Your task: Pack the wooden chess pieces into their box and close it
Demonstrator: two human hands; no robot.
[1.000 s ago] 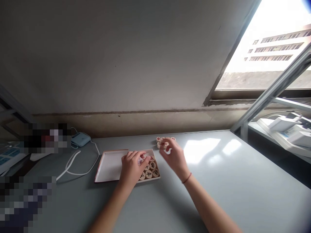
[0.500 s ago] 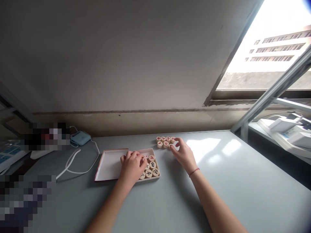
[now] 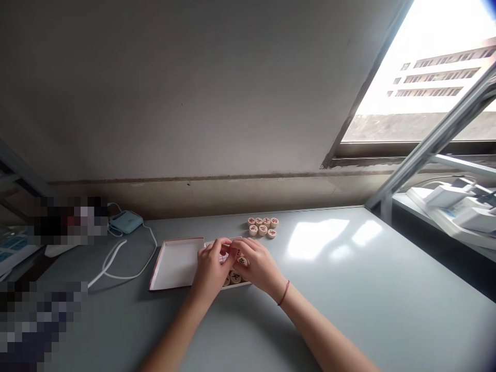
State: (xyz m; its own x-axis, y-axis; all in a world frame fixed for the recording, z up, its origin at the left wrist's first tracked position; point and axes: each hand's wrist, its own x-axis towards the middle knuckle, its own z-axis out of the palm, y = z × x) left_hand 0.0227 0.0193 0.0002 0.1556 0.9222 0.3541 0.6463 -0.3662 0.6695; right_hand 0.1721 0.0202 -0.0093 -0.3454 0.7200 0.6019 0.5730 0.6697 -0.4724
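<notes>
My left hand and my right hand meet over a shallow white box, their fingertips bent together and touching or nearly so. Whatever sits between the fingertips is hidden. Round wooden Chinese chess pieces with black characters lie in the box, partly covered by my hands. Left of it, and next to it, the box lid rests with its white inside upward. Beyond the box, several more chess pieces with red characters stand grouped in rows on the desk.
The grey desk runs back to a wall. A light blue device with a white cable sits at the left. Sunlight patches fall on the desk at right, near a metal frame post. White boxes lie beyond it.
My right hand has moved left and nearer, from the grouped pieces on the desk to the box, and meets my left hand there. The left hand stays over the box.
</notes>
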